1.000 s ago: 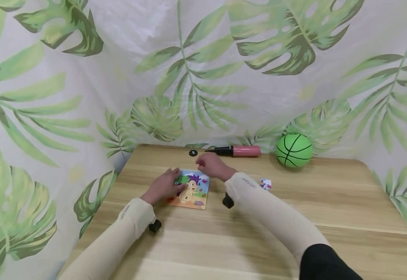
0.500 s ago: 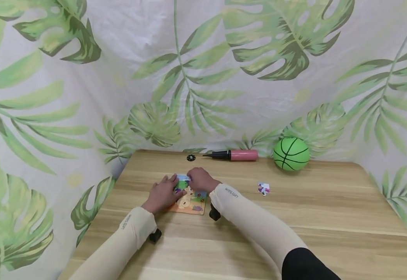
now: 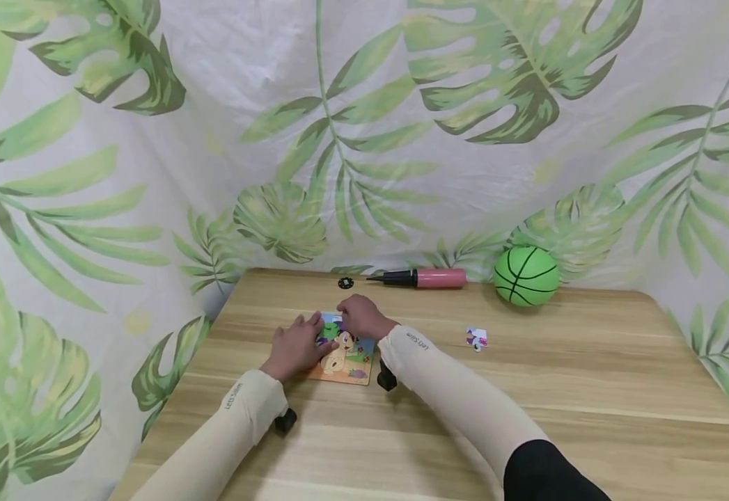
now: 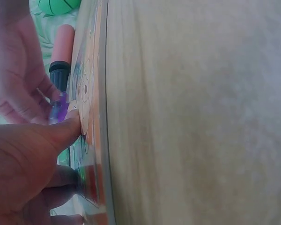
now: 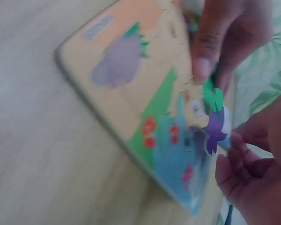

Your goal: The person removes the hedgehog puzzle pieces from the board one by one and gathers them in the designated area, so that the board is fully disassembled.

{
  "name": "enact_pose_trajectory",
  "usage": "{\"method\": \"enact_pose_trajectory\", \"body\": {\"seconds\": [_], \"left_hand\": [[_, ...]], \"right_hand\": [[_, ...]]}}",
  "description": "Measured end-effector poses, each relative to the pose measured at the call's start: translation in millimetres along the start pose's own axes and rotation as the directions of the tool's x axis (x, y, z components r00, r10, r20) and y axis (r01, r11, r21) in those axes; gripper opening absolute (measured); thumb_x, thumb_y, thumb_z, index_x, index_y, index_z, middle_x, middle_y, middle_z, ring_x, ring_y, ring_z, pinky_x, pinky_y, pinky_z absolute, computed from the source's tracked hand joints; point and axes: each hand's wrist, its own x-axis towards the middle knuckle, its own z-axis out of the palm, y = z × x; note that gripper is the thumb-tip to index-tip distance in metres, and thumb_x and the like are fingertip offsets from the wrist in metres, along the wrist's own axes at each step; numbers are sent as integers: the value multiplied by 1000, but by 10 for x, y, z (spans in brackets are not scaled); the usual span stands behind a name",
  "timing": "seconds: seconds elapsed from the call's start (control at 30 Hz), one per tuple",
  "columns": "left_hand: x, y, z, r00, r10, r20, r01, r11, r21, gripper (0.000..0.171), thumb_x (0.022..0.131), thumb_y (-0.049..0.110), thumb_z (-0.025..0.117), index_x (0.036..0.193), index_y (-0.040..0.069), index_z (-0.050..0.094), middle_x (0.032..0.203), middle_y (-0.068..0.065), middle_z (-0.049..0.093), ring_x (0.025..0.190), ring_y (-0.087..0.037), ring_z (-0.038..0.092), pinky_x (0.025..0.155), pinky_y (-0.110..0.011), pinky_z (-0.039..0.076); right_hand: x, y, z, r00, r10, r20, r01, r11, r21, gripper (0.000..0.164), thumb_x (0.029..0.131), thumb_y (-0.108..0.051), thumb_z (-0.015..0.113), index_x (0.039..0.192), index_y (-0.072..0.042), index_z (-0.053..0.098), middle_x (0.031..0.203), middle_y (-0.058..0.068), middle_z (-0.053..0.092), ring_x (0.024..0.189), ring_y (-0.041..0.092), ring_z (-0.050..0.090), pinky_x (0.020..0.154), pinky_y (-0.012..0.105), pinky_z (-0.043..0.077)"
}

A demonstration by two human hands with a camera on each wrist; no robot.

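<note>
A picture puzzle board [image 3: 339, 372] with a cartoon animal lies on the wooden table. My left hand [image 3: 295, 348] rests on its left part, fingers spread, the thumb pressing the picture [image 5: 164, 108]. At the board's upper edge my right hand [image 3: 364, 316] pinches a purple, green and white puzzle piece [image 5: 215, 126] between thumb and fingertips. The right wrist view shows this piece tilted up from the board surface; whether its lower edge still touches the board, I cannot tell. Another puzzle piece [image 3: 477, 338], white and purple, lies on the table to the right.
Along the back edge are a round black disc [image 3: 345, 283], a pink hand pump [image 3: 441, 278] with a black nozzle, and a green ball [image 3: 526, 276]. A leaf-patterned cloth [image 3: 377, 195] hangs behind the table [image 3: 565, 362].
My right hand has come down and left from above the board's upper right corner to its upper edge, where it now pinches the piece. The left hand stays on the board.
</note>
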Motion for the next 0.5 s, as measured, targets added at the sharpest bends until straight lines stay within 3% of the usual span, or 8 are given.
{"method": "enact_pose_trajectory", "body": {"seconds": [0.2, 0.33, 0.5], "left_hand": [[6, 0, -17, 1000, -13, 18, 13, 1000, -9, 72, 95, 54, 61, 147, 6, 50, 158, -13, 43, 144, -46, 40, 103, -79, 33], [15, -6, -17, 999, -16, 34, 17, 1000, -16, 73, 95, 55, 60, 148, 6, 48, 159, -13, 42, 144, -46, 39, 103, -80, 33], [38, -3, -11, 998, -31, 54, 33, 999, -29, 75, 94, 57, 60, 149, 7, 47, 161, -12, 39, 146, -45, 36, 105, -79, 32]], "right_hand": [[-17, -76, -29, 1000, -9, -7, 9, 1000, 0, 23, 100, -14, 59, 117, -9, 74, 111, 4, 74, 102, 18, 65, 93, 34, 54], [-67, -42, -59, 999, 2, -53, -1, 1000, 17, 20, 98, -15, 62, 112, -11, 76, 108, 4, 74, 99, 18, 66, 89, 33, 55], [-170, 142, -343, 997, -35, -63, 39, 998, 47, 19, 96, -15, 66, 112, -11, 75, 109, 5, 76, 97, 18, 68, 90, 33, 56]]}}
